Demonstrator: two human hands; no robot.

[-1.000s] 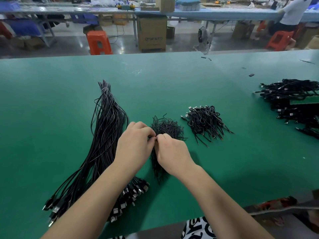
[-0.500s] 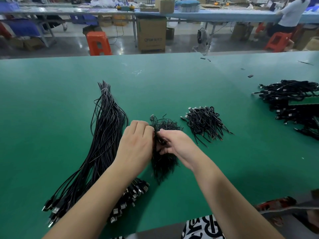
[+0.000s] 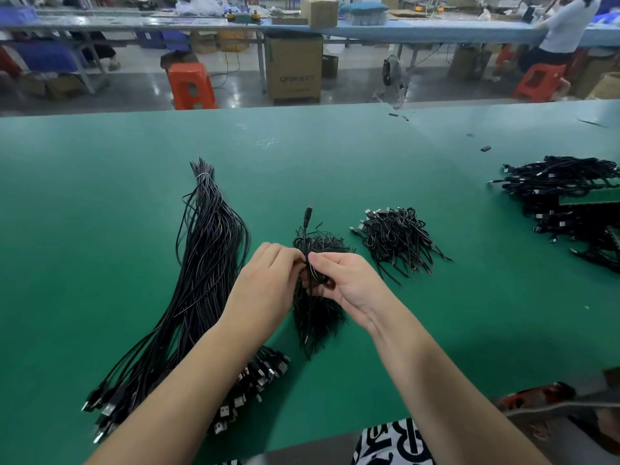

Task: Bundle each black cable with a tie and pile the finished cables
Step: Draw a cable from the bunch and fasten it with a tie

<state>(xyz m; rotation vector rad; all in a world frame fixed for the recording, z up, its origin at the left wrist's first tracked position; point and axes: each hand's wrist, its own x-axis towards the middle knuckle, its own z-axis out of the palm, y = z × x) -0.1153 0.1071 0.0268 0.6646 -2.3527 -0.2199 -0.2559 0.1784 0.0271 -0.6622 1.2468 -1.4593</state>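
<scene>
— Where is the black cable (image 3: pixel 310 263) held?
— It is pinched between both hands above the heap of ties (image 3: pixel 317 313), its plug end raised.
— How are the hands posed?
— The left hand (image 3: pixel 265 286) is curled knuckles-up on the coil; the right hand (image 3: pixel 349 283) is turned palm-inward, fingers gripping it.
— And around them?
— Loose cables (image 3: pixel 201 263) are laid left, bundled cables (image 3: pixel 399 239) right, on the green worktop (image 3: pixel 335 162).
</scene>
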